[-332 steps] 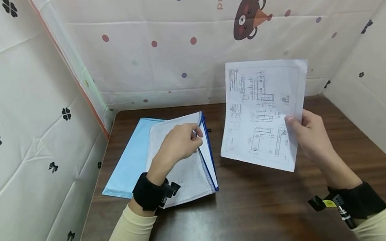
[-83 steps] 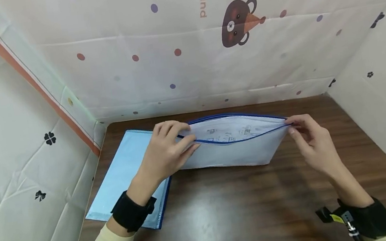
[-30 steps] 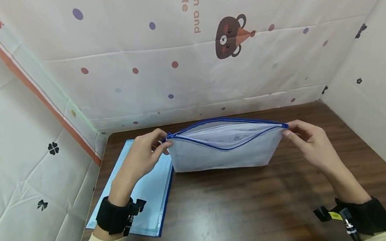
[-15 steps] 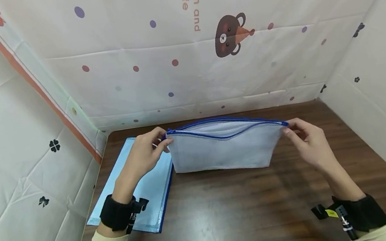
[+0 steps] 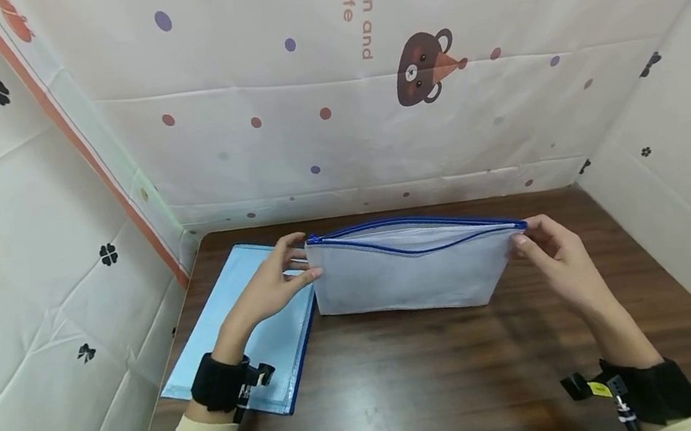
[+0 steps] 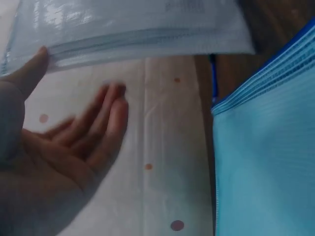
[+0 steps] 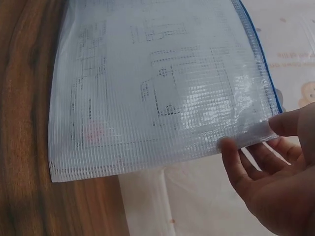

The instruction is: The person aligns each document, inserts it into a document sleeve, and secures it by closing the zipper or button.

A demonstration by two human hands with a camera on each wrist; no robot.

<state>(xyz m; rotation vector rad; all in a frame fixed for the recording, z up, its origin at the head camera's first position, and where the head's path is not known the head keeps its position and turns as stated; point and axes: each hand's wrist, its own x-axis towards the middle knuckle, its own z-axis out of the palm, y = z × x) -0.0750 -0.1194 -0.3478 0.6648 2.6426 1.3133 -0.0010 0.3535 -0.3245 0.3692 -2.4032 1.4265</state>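
A white mesh zipper pouch point(image 5: 408, 280) with blue zipper edging stands upright over the table, its mouth gaping slightly. Through its mesh, in the right wrist view, a sheet with printed line drawings point(image 7: 165, 93) shows inside. My right hand point(image 5: 559, 252) pinches the pouch's upper right corner between thumb and fingers. At the left end, near the zipper's end, my left hand point(image 5: 272, 285) has its fingers spread and relaxed. In the left wrist view its thumb point(image 6: 37, 69) touches the pouch's edge while the other fingers stand apart from it.
A light blue zipper pouch point(image 5: 272, 351) with dark blue edging lies flat on the brown wooden table point(image 5: 410, 390), under my left forearm. White printed cloth walls point(image 5: 334, 136) enclose the table at the back and both sides.
The drawing sheet, earlier in my right hand, is now inside the white pouch, which was lifted off the blue one. My left fingers have just loosened from its upper left corner.
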